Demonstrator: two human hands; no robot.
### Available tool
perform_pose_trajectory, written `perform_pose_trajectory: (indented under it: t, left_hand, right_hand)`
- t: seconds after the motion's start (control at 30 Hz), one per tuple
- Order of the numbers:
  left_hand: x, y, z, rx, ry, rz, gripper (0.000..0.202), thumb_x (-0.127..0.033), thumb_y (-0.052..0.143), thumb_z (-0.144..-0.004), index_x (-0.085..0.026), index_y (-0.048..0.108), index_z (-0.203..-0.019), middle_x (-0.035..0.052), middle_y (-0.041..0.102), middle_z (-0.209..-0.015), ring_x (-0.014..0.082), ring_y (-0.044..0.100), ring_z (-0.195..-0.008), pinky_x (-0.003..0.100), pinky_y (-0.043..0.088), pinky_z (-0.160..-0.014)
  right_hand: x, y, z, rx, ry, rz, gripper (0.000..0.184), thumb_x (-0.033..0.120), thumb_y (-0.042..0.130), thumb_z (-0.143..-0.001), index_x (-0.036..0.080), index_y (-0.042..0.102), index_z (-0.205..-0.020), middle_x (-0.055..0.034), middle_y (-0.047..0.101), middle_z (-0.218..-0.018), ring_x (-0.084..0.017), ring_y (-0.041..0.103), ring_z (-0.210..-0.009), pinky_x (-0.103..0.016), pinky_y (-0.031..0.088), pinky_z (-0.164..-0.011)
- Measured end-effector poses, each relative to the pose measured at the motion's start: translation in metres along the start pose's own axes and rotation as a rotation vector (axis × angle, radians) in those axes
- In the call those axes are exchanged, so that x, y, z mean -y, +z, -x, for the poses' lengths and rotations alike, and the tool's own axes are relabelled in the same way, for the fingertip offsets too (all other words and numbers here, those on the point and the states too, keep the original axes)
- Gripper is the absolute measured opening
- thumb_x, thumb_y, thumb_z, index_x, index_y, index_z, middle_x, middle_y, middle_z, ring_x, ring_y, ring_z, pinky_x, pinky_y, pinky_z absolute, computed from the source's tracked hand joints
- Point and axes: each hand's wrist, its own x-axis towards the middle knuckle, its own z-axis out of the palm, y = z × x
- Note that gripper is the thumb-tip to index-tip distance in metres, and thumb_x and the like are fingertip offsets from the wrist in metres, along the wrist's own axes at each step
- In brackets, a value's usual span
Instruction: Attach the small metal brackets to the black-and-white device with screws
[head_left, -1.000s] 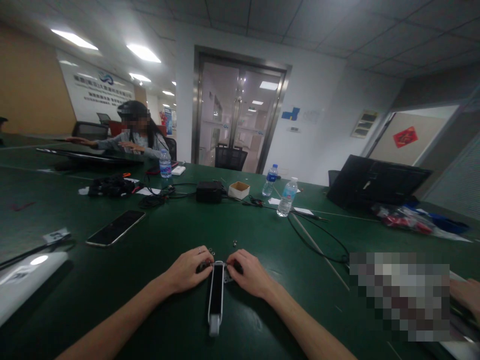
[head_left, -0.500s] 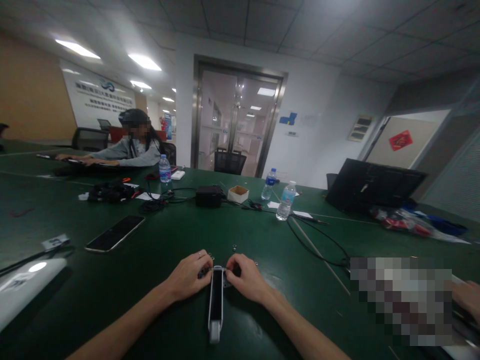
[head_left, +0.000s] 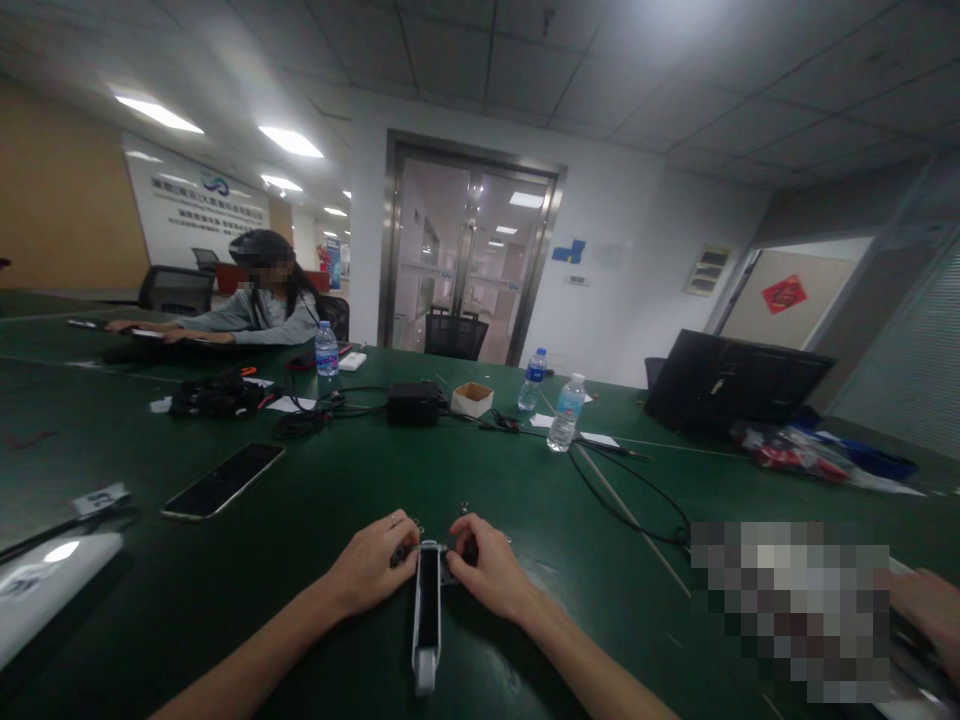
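A long, narrow white-framed piece with a black middle [head_left: 428, 605], resembling a toy scooter deck, lies on the green table, its rounded white end towards me. My left hand [head_left: 377, 562] is closed in a pinch at the left of its far end. On the other side, my right hand [head_left: 487, 565] curls its thumb and fingers together at that end. Whatever small part sits between the fingertips is too small to make out. Behind the piece, partly covered by my right hand, is a dark part [head_left: 448, 572]. Small metal nuts [head_left: 464, 507] lie just beyond my hands.
A phone [head_left: 225, 481] lies to the left. Farther back are a black box [head_left: 413, 403], an open carton [head_left: 472, 399], cables and water bottles [head_left: 566, 413]. A monitor [head_left: 739, 382] stands at right. One person [head_left: 270, 300] sits across the table; another person's hand [head_left: 926, 605] is at right.
The camera view has tipped slightly, so the scene sits a little lower. Both hands stay at the far end of the piece; the right-hand fingers shift slightly.
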Motion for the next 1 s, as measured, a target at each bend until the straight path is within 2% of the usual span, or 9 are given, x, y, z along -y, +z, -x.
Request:
perform_pose_trajectory:
  t: [0.23,0.37,0.5,0.7,0.83,1.0]
  left_hand:
    - [0.002,0.002,-0.001,-0.029,0.03,-0.014,0.017,-0.031,0.046,-0.09,-0.019,0.058,-0.089,0.0033,0.057,-0.092,0.0173,0.056,-0.081,0.029,0.045,-0.072]
    - [0.003,0.002,-0.001,-0.012,0.018,0.006,0.017,-0.032,0.047,-0.09,-0.019,0.059,-0.092,0.0032,0.057,-0.095,0.0172,0.056,-0.082,0.028,0.045,-0.07]
    - [0.004,0.002,-0.001,-0.005,0.011,0.015,0.019,-0.034,0.046,-0.091,-0.02,0.059,-0.093,0.003,0.056,-0.097,0.0168,0.055,-0.082,0.027,0.045,-0.07]
    - [0.003,0.001,-0.001,0.009,0.03,0.031,0.02,-0.035,0.045,-0.092,-0.02,0.059,-0.095,0.0031,0.056,-0.098,0.0166,0.055,-0.081,0.028,0.045,-0.069]
    - [0.001,0.0,0.0,0.01,0.028,0.028,0.02,-0.035,0.045,-0.092,-0.02,0.059,-0.095,0.0036,0.056,-0.098,0.0175,0.055,-0.083,0.028,0.045,-0.07]
    - [0.002,0.001,-0.001,0.008,0.037,0.029,0.019,-0.033,0.046,-0.091,-0.02,0.059,-0.095,0.0035,0.057,-0.098,0.0172,0.055,-0.083,0.028,0.046,-0.072]
  right_hand:
    - [0.001,-0.003,0.002,0.041,-0.106,0.097,0.026,0.007,0.058,-0.071,0.02,0.055,-0.095,0.0013,0.064,-0.084,-0.017,0.055,-0.088,-0.032,0.035,-0.082]
    - [0.007,-0.012,0.002,0.073,-0.138,0.122,0.029,0.002,0.054,-0.07,0.019,0.053,-0.093,0.0,0.063,-0.085,-0.017,0.055,-0.088,-0.032,0.035,-0.082]
    - [0.01,-0.022,0.003,0.16,-0.171,0.112,0.028,0.001,0.056,-0.069,0.02,0.054,-0.09,0.0012,0.064,-0.084,-0.016,0.055,-0.087,-0.031,0.036,-0.081]
    - [-0.001,-0.021,-0.002,0.042,-0.159,0.169,0.018,0.011,0.062,-0.078,0.02,0.059,-0.094,-0.002,0.064,-0.094,-0.018,0.054,-0.094,-0.032,0.039,-0.083]
    - [-0.005,-0.018,-0.004,0.074,-0.181,0.216,0.018,0.022,0.069,-0.08,0.022,0.064,-0.097,-0.003,0.064,-0.099,-0.02,0.053,-0.098,-0.035,0.039,-0.086]
    - [-0.003,-0.014,-0.006,0.077,-0.203,0.208,0.011,0.024,0.069,-0.083,0.023,0.067,-0.093,-0.0022,0.065,-0.095,-0.019,0.054,-0.096,-0.034,0.038,-0.085]
